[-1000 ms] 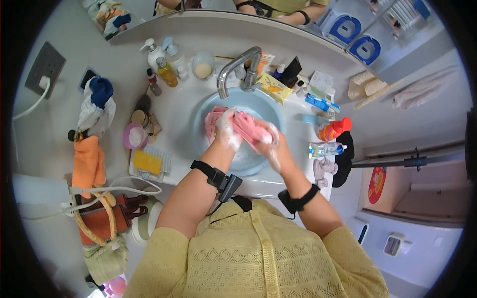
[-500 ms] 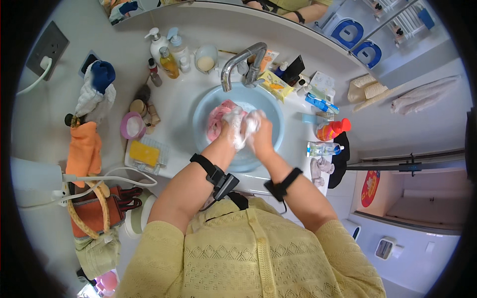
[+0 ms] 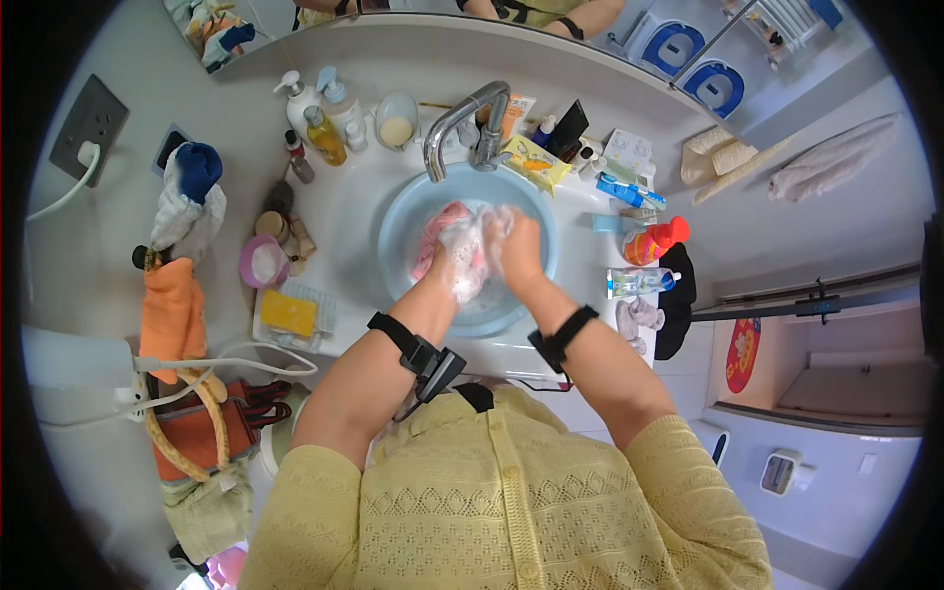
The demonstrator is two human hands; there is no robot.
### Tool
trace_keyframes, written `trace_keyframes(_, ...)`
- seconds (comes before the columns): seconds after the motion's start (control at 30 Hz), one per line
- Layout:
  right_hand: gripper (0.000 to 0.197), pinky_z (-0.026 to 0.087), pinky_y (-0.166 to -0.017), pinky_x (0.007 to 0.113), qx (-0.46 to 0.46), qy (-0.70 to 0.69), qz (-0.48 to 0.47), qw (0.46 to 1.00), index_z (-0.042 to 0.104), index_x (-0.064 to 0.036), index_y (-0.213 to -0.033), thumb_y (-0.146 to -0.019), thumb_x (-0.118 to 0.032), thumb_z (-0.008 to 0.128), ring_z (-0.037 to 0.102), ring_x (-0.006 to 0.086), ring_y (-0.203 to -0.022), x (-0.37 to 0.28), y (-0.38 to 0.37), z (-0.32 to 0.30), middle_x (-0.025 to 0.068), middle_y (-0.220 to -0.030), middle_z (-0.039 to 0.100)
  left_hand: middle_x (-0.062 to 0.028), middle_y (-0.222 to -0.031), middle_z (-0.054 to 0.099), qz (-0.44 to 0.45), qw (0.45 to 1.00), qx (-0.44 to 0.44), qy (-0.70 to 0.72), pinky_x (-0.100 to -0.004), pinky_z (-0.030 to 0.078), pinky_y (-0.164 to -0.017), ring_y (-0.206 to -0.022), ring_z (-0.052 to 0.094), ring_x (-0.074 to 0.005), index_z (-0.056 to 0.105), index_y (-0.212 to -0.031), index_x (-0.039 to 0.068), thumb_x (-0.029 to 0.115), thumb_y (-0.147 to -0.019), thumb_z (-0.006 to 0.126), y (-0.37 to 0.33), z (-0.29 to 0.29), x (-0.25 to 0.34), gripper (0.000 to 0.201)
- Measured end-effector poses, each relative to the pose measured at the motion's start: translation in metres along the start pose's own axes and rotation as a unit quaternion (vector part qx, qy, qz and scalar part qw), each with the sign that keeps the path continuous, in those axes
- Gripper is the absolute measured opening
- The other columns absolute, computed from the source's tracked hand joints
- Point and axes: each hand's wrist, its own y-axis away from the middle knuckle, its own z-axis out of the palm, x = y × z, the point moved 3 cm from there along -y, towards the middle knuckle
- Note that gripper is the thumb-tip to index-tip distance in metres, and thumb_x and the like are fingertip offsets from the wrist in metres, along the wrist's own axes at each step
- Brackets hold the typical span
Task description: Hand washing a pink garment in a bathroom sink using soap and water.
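Observation:
A pink cloth (image 3: 429, 242), wet and covered in white suds, lies in a light blue basin (image 3: 394, 208) set in the sink. Gripping the cloth from the left, my left hand (image 3: 454, 258) is half hidden by foam. My right hand (image 3: 520, 246) is closed on the sudsy cloth at the right; its fingertips are blurred and foam-covered. The two hands are close together over the middle of the basin, with foam between them. Soapy water shows below them. A black strap with a small device sits on my left forearm, another strap on my right.
A chrome faucet (image 3: 466, 120) arches over the basin's far rim. Pump bottles (image 3: 298, 101) and a yellow bottle (image 3: 324, 136) stand back left. At left lie a purple bowl (image 3: 265, 263) and a yellow soap bar (image 3: 289, 314). On the right are an orange bottle (image 3: 651, 244) and tubes.
My hands have shifted slightly against each other as they work the cloth; the right one moved a little. More pink shows between them. The whole view has tilted slightly.

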Motion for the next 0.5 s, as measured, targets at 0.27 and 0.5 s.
trace_keyframes(0.27,0.019,0.041,-0.058,0.043,0.028,0.008,0.019,0.999,0.053,0.0007,-0.069,-0.078,-0.016,0.053,0.048,0.0438,-0.065,0.001,-0.012,-0.008,0.0228,-0.064,0.051,0.0008,-0.069,0.050,0.012,0.998,-0.031,-0.058,-0.0317,0.044,-0.052,-0.059,0.052,-0.0136,0.045,-0.073,0.017,0.019,-0.088,0.042,0.008,0.004,-0.004,0.015)
trace_keyframes(0.5,0.022,0.042,-0.063,0.046,-0.001,0.005,-0.047,0.999,0.058,-0.0005,-0.073,-0.080,-0.020,0.050,0.052,0.0427,-0.070,-0.024,0.016,-0.002,0.0246,-0.073,0.055,0.0019,-0.069,0.048,0.020,0.991,-0.036,-0.127,-0.0325,0.043,-0.055,-0.059,0.048,-0.0138,0.047,-0.079,0.018,0.019,-0.086,0.047,-0.028,-0.034,-0.008,0.007)
